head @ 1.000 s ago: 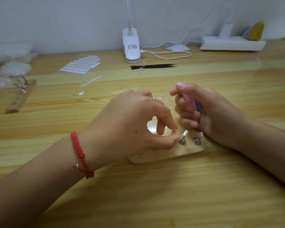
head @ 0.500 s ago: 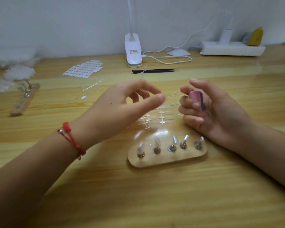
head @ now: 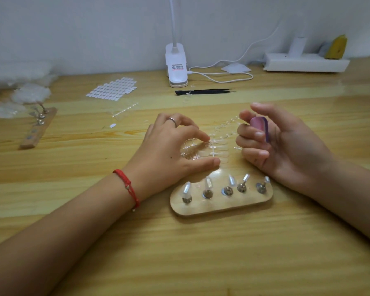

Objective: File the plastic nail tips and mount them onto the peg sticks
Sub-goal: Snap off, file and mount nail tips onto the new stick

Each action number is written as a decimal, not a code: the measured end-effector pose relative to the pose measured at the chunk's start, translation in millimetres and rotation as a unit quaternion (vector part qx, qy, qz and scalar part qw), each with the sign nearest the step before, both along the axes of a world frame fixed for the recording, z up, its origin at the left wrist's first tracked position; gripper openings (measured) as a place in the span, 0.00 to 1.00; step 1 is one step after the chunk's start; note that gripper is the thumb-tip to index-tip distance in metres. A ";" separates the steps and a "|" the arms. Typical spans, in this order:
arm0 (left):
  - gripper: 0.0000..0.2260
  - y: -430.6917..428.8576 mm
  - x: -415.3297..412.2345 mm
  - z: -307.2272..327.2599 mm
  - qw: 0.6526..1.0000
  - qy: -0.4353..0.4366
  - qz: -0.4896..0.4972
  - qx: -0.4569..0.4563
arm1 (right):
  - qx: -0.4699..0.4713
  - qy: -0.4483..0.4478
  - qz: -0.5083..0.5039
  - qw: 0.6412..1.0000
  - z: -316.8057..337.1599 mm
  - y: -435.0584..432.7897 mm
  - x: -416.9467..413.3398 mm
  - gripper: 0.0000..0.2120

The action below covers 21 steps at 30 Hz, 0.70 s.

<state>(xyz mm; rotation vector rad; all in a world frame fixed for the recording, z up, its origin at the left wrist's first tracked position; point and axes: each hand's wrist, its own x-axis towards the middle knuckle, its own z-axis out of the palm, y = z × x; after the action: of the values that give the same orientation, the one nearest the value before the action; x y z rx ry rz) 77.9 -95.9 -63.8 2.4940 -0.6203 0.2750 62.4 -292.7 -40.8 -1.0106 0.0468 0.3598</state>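
Nail tips (head: pixel 219 147), clear and on their strips, lie on the table (head: pixel 201 257) just behind the peg stand (head: pixel 222 207). Left hand (head: pixel 171 146) arches over them, index fingertip (head: pixel 205 138) touching a strip, thumb apart (nothing pinched). Right hand (head: pixel 286 144), beside the strips, grips a purple file (head: pixel 260 127) in curled fingers.

I see soft, even light. Glare streaks the wooden table (head: pixel 320 92) at far right; faint shadows fall nearest me; the edges bow and blur.
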 end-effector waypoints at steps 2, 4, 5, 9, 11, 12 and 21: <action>0.27 -0.1 -0.7 0.8 1.000 -0.010 -0.003 -0.016 | 0.001 0.001 -0.001 1.000 -0.1 -0.5 -0.2 0.08; 0.25 0.1 -1.7 1.8 0.999 -0.047 -0.009 -0.017 | 0.000 -0.002 -0.007 1.000 0.0 -0.8 -0.8 0.08; 0.24 0.3 -2.2 2.9 0.997 -0.072 -0.009 -0.019 | -0.003 -0.006 -0.013 1.000 -0.1 -0.7 -1.1 0.07; 0.23 3.3 -4.2 10.7 0.987 -0.142 0.018 -0.069 | -0.038 -0.043 -0.042 0.997 -3.5 3.2 -2.3 0.12; 0.23 3.8 -6.1 12.8 0.982 -0.168 0.030 -0.083 | -0.059 -0.065 -0.053 0.995 -6.6 6.2 -1.7 0.18; 0.23 3.1 -7.4 13.4 0.980 -0.177 0.030 -0.087 | -0.070 -0.074 -0.052 0.993 -7.8 7.3 -1.6 0.19; 0.23 -4.1 -15.5 17.2 0.982 -0.152 -0.019 -0.108 | -0.140 -0.133 -0.022 0.981 -10.8 8.3 -5.8 0.19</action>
<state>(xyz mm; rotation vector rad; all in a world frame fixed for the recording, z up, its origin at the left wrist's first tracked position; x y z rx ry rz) 62.4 -100.0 -46.7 2.2455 -0.7167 0.6803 56.6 -284.4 -51.6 -1.3285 -0.1252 0.1781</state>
